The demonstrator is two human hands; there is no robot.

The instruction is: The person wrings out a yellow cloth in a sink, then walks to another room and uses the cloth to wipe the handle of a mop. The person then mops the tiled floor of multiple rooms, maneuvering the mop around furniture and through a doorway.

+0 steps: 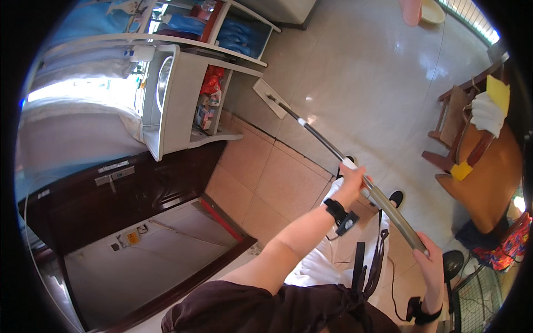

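A flat mop with a long metal pole slants across the view. Its pale rectangular mop head lies on the grey tiled floor beside a white shelf unit. My left hand is closed around the pole's middle, close to a white collar. Lower down, my right hand holds the end of the olive-coloured grip. Both wrists wear black straps, and the left one carries a small dark device.
The white shelf unit and a dark open door with a lock are at the left. Wooden chairs with cloths stand at the right, near a colourful bag. A pink and cream item lies at the top. Pinkish tiles meet the grey floor.
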